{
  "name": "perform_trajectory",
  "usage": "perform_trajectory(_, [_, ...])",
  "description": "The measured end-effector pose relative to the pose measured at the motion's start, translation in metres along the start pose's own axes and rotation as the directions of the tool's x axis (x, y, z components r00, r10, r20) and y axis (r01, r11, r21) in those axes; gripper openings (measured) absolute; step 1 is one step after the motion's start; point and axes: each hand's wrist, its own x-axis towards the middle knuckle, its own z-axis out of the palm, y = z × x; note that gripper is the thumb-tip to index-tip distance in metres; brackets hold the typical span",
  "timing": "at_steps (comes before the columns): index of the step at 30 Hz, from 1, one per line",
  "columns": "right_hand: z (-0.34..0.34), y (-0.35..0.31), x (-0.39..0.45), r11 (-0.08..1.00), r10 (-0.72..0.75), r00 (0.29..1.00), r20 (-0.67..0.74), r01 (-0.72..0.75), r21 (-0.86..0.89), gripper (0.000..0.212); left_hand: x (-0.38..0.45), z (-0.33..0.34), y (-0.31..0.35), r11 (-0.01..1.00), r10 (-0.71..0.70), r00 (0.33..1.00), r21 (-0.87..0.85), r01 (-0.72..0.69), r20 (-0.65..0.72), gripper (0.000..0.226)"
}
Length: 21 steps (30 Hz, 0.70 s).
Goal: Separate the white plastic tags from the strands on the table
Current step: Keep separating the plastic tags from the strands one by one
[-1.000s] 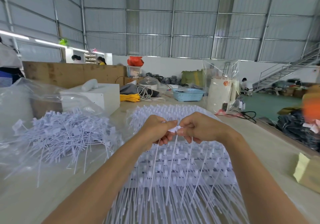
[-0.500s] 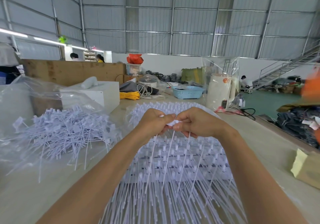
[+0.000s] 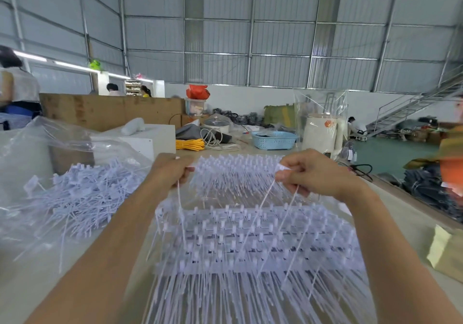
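Hands first: half a second ago they were knuckle to knuckle over one joined piece; now they have drawn well apart above the table. Under them the big stack of unsplit tag sheets fills the table's middle, and the loose pile of finished tags lies on clear plastic to the left. The right hand is closed on a white tag head with strands hanging from it; the left hand is pinched shut on a single strand trailing down. That gap suggests the piece has just snapped in two. My guess is the freed tag goes to the left pile next.
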Motion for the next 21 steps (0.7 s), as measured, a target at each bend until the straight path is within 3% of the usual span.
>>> perform_trajectory(3, [0.015,-0.009,0.006,0.999,-0.035,0.998,0.059,0.034,0.007,0.031,-0.013,0.019,0.001,0.997,-0.001,0.978,0.073,-0.014,0.208,0.028])
perform_trajectory(5, [0.025,-0.012,0.010,0.998,-0.003,0.991,0.132,0.011,-0.056,0.028,-0.025,0.034,0.002,0.991,-0.009,0.924,0.125,-0.042,0.383,0.021])
perform_trajectory(8, [0.032,-0.012,0.012,0.992,0.052,0.983,0.179,-0.030,-0.126,0.029,-0.037,0.046,0.001,0.979,-0.003,0.857,0.176,-0.102,0.515,0.013])
perform_trajectory(14, [0.034,-0.004,0.015,0.982,0.145,0.978,0.152,-0.124,-0.142,0.015,-0.049,0.057,0.003,0.963,0.021,0.789,0.199,-0.181,0.615,0.059])
perform_trajectory(17, [0.036,-0.004,0.015,0.983,0.135,0.978,0.161,-0.112,-0.143,0.017,-0.050,0.062,0.000,0.938,0.071,0.801,0.233,-0.256,0.594,0.049])
perform_trajectory(21, [0.029,0.000,0.012,0.976,0.168,0.966,0.198,-0.135,-0.170,0.026,-0.047,0.061,0.001,0.937,0.043,0.840,0.270,-0.222,0.541,0.037])
